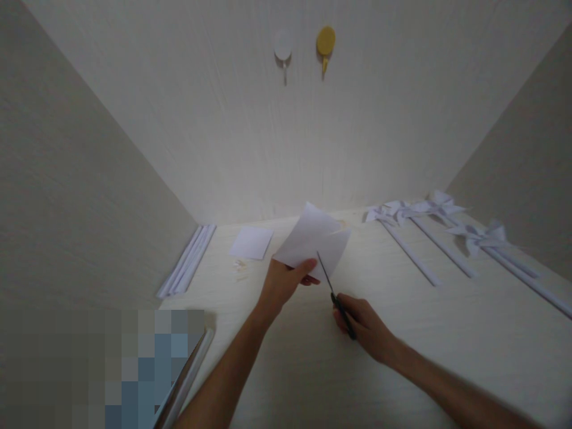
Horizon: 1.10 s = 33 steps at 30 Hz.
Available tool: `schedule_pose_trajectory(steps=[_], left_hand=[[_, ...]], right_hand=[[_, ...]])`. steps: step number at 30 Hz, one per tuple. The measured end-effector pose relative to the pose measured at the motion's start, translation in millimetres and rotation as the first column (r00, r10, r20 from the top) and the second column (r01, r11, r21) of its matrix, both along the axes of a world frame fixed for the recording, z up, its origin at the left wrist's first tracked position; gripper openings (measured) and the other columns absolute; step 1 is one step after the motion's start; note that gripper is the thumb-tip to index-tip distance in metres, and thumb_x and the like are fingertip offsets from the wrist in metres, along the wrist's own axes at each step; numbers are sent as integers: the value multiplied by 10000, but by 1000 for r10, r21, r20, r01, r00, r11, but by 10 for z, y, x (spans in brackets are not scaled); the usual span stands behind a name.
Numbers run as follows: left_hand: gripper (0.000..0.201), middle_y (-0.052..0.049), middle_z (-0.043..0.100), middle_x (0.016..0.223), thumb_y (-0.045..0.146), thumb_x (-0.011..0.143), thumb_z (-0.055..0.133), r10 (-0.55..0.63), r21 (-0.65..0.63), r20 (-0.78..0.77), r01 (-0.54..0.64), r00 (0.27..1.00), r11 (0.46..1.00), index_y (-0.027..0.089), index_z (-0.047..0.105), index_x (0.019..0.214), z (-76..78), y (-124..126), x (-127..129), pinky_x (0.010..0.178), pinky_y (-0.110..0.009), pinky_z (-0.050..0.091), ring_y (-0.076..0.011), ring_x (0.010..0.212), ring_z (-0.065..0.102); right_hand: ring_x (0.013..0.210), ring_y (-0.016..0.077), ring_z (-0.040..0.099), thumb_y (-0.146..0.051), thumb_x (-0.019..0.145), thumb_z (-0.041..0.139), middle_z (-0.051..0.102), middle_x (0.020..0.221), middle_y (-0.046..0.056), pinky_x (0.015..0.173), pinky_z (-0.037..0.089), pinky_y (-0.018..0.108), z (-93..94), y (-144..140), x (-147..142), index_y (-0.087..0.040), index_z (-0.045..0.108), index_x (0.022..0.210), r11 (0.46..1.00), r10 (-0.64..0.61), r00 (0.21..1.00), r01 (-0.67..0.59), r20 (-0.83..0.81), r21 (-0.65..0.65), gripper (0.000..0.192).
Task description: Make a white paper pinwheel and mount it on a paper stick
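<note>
My left hand (283,281) holds a white sheet of paper (308,237) up above the pale wooden table (402,333), pinching its lower edge. My right hand (361,322) grips black-handled scissors (333,292), whose thin blades point up into the paper's lower right part, where a cut splits the sheet. Both hands are near the middle of the table.
A white paper square (251,242) and small scraps (241,269) lie left of the hands. Rolled white paper sticks (187,262) lie by the left wall. Several white paper pinwheels on sticks (429,232) lie at the right. Two hooks, white (283,49) and yellow (326,44), hang on the back wall.
</note>
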<state>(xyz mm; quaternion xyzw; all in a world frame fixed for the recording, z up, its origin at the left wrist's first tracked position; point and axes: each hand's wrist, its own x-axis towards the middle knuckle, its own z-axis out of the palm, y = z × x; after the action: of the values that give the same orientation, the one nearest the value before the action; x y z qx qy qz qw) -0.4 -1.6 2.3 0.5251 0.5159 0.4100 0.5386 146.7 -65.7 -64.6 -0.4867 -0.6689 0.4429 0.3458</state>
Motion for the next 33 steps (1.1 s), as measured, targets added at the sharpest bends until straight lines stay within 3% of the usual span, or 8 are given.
schedule_pose_trajectory(steps=[19, 33], left_hand=[[209, -39, 630, 561, 253, 628, 625, -53, -2, -25, 53, 998, 999, 95, 593, 761, -23, -9, -4, 412, -199, 468, -136, 432, 592], [232, -41, 634, 581, 242, 620, 636, -32, -19, -2, 32, 999, 999, 89, 583, 786, -13, -9, 1, 394, -185, 461, -130, 422, 588]], right_hand=[[489, 91, 356, -300, 792, 374, 376, 520, -38, 454, 291, 214, -4, 9, -9, -192, 347, 573, 998, -22, 1000, 22, -8, 52, 246], [481, 87, 334, -324, 793, 377, 357, 520, -38, 425, 278, 202, -32, 17, -4, -192, 349, 581, 999, -39, 999, 39, -4, 12, 252]])
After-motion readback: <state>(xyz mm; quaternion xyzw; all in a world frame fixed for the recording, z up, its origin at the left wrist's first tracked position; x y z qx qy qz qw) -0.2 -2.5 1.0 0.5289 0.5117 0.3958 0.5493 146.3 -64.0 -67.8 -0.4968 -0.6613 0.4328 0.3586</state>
